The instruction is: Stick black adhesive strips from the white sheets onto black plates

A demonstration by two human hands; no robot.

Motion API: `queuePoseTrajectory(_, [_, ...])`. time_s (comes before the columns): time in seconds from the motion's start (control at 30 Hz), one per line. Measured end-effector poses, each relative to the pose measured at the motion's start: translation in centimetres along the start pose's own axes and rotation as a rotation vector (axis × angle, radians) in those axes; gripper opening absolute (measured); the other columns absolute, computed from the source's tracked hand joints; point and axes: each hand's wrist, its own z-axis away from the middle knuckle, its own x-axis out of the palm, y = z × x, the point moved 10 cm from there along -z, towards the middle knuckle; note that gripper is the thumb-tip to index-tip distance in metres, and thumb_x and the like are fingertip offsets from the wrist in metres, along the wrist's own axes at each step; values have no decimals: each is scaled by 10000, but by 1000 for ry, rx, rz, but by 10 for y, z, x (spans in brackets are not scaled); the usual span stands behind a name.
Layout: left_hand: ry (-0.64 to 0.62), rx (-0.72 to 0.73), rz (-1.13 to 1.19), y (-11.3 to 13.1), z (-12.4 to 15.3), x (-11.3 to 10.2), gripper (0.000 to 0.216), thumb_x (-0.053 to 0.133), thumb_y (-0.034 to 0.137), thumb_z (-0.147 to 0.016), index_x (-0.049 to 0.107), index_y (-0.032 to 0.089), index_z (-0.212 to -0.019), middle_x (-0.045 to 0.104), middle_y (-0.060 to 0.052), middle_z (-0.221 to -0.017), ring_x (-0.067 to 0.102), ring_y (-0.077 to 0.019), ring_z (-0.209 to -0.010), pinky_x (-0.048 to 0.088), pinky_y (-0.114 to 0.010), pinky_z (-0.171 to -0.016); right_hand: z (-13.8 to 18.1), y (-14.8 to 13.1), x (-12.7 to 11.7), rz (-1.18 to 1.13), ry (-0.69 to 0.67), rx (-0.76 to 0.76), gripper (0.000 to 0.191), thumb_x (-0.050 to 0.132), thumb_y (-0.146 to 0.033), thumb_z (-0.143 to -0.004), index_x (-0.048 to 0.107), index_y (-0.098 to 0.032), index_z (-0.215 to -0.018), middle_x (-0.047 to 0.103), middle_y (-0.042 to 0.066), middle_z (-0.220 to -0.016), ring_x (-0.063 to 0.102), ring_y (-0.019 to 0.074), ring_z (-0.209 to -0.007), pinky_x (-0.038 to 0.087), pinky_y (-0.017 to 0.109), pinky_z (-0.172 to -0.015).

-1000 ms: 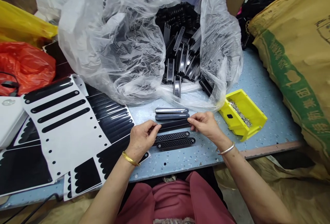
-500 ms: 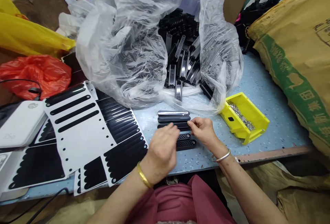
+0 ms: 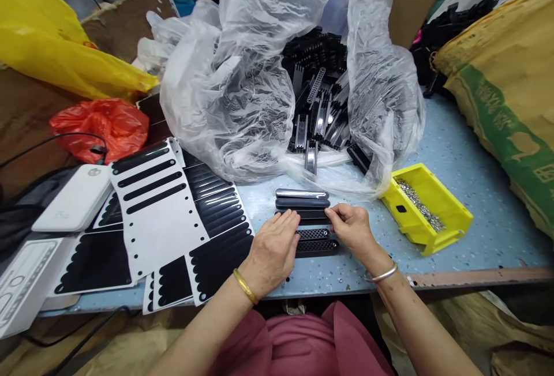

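A short row of narrow black plastic bars lies on the blue speckled table. The two farthest bars [image 3: 303, 194] have smooth, glossy tops; the two nearest bars [image 3: 318, 245] show a lattice pattern and a small metal piece at the right end. Between these pairs is a dark flat-topped bar [image 3: 312, 214]. My left hand [image 3: 272, 252] lies with fingers stretched out over its left part, covering the left ends of the lattice bars too. With thumb and forefinger pinched, my right hand [image 3: 352, 229] grips the dark bar's right end.
A clear plastic bag [image 3: 242, 105] full of black plastic parts [image 3: 320, 105] stands behind the row. On the right is a yellow bin [image 3: 450, 220] of small metal pieces. Sheets of black strip stickers [image 3: 160, 237], a white box [image 3: 73, 197] and a red bag [image 3: 104, 128] are left.
My left hand has settled flatter, its fingers now straight along the dark bar. My right hand stays pinched at the bar's right end. The whole view has shifted left.
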Motion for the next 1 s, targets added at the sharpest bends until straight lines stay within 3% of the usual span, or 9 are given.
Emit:
queuePoseTrajectory(0.23, [80,-93,-73,-34,16,-22,364,513,158,-911,592,142,-1266,691,-145,-1239,639,-265,-1183,520,-436,-1023,2,-2,-2,9,32,0,313,544,-375,-809,624,-192,-568,592,30,-441,534,158,-438,393,265,-470])
queuePoseTrajectory(0.37, [224,-202,-146,-59,33,-56,305,570,206,-890,636,148,-1182,714,-162,-1176,673,-285,-1120,538,-443,-983,4,-6,-3,40,61,-10,339,531,-382,-825,605,-195,-553,593,34,-451,548,166,-447,416,283,-506])
queuePoseTrajectory(0.47, [260,-241,-235,-74,52,-87,310,611,232,-880,633,171,-1183,710,-148,-1189,647,-287,-1165,504,-442,-1023,7,-7,-7,-13,60,-5,379,507,-427,-866,626,-190,-596,600,31,-467,564,168,-455,443,288,-522])
queuePoseTrajectory(0.6, [226,-417,-464,-114,94,-125,479,635,352,-867,556,192,-1311,636,-166,-1311,503,-384,-1316,440,-541,-1046,18,-9,-28,-24,104,-14,373,496,-456,-897,704,-166,-791,646,35,-546,580,168,-454,471,295,-512])
queuePoseTrajectory(0.7, [112,-532,-532,-142,125,-131,534,604,442,-869,546,176,-1329,612,-193,-1329,497,-440,-1296,461,-552,-974,43,-28,-46,84,200,-142,260,591,-395,-858,721,-174,-905,639,26,-558,559,166,-449,464,297,-489])
queuePoseTrajectory(0.77, [58,-533,-547,-148,137,-127,522,568,455,-885,555,167,-1320,605,-202,-1335,485,-453,-1297,467,-543,-938,66,-50,-37,122,144,-272,175,618,-330,-856,721,-194,-892,641,30,-574,548,162,-448,457,297,-480])
queuePoseTrajectory(0.87, [61,-529,-574,-144,143,-121,445,518,393,-919,565,186,-1310,623,-182,-1321,499,-437,-1286,470,-518,-895,101,-81,4,144,-105,-431,184,532,-231,-918,715,-213,-919,660,54,-657,610,186,-566,492,311,-555])
queuePoseTrajectory(1.0, [95,-534,-619,-137,141,-118,303,483,288,-933,641,216,-1182,693,-136,-1222,586,-405,-1194,470,-466,-796,117,-96,45,214,-248,-470,211,493,-147,-918,699,-177,-947,655,70,-733,639,198,-676,515,307,-630])
